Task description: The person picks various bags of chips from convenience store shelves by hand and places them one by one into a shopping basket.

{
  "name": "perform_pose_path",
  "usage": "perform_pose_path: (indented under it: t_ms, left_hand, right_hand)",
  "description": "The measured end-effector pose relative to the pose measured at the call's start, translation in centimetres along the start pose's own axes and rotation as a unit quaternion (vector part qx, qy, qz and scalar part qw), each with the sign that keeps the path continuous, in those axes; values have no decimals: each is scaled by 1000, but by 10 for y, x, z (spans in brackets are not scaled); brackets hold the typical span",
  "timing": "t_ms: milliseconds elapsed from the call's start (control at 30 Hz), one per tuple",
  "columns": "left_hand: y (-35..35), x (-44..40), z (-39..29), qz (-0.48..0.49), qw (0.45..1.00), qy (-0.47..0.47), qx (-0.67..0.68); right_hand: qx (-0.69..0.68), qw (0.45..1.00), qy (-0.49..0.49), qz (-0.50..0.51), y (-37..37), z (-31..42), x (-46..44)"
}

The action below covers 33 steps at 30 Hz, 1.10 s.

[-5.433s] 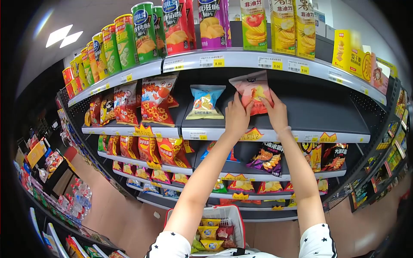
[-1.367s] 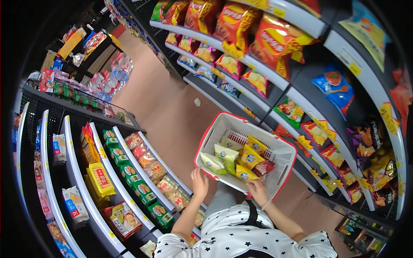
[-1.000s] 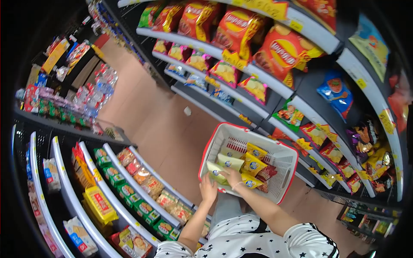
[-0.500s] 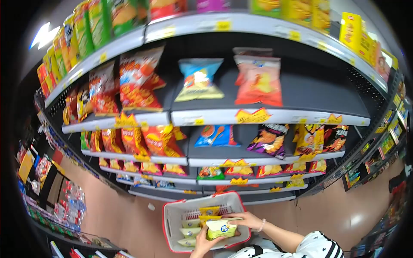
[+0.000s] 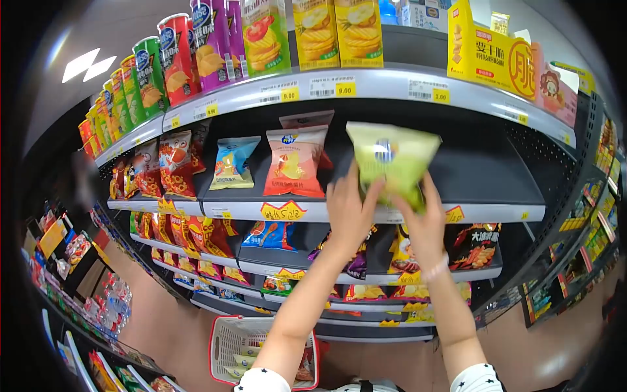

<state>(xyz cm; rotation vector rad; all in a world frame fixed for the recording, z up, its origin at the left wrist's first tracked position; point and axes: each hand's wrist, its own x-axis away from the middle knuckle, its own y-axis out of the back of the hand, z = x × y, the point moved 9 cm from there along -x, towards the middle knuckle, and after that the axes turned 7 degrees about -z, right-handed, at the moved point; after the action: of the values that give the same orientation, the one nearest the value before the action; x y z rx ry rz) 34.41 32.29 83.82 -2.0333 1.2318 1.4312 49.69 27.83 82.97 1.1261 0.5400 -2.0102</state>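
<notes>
A pale green chip bag stands upright in front of the upper chip shelf, slightly blurred. Its lower left side is gripped by my left hand, fingers behind the edge and thumb in front. My right hand holds the lower right corner in the same way. Left of it on the shelf, a pink chip bag stands with another behind it, then a blue and cream chip bag. Whether the green bag touches the shelf is hidden by my hands.
Below sits a grey basket with a red rim, several light green bags inside. Chip cans and yellow boxes line the shelf above. Lower shelves hold more bags, including a blue one. Bottles stand on the floor at left.
Both hands have risen from the basket to the upper shelf with the green bag. The view has tilted and come closer to the shelf, and the basket now appears lower left.
</notes>
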Motion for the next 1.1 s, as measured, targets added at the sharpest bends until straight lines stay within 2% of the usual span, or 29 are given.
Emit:
perform_pose_path:
  t_ms: [133,167,200,233,333,467,533,600,667,733,867,933,1000,1067,1100]
  left_hand:
    - [-43,-31,31,-14,999,26,-21]
    - [-50,-30,36,-20,994,-15,-103]
    - [-52,-31,31,-25,981,-55,-183]
    - [-55,-30,35,-8,981,-41,-192]
    - [-55,-28,34,-22,969,-53,-239]
    - [-57,-27,40,-10,978,-35,-203]
    - [-49,-28,30,-53,980,-76,-177]
    - [-49,-29,31,-30,987,-56,-151]
    - [-49,-29,38,-2,994,10,-107]
    - [-51,-29,41,9,995,24,-100]
    - [-24,-22,20,-126,984,-110,-68]
    - [-5,12,8,-126,969,-201,-65]
    - [19,80,17,-101,974,-200,-15]
    - [41,176,48,-34,987,-156,-36]
    - [51,226,70,38,991,-122,-29]
  right_hand:
    - [155,985,50,50,-51,-52,-54]
    - [148,987,52,45,-53,-56,-54]
    - [223,971,71,42,-56,-54,-51]
    - [298,950,86,40,-58,-54,-47]
    - [345,937,52,27,-54,-61,-44]
    - [380,920,91,-29,-50,-59,-43]
    - [353,929,107,-40,-46,-50,-43]
    - [340,936,83,-11,-49,-54,-43]
    - [330,934,135,-11,-52,-44,-42]
    - [328,937,119,18,-55,-45,-43]
    - [309,938,153,-39,-47,-33,-42]
    - [272,941,195,-54,-45,-31,-43]
    - [268,937,218,-61,-46,-30,-41]
    - [265,940,208,-48,-48,-33,-42]
    - [267,938,214,-52,-49,-35,-43]
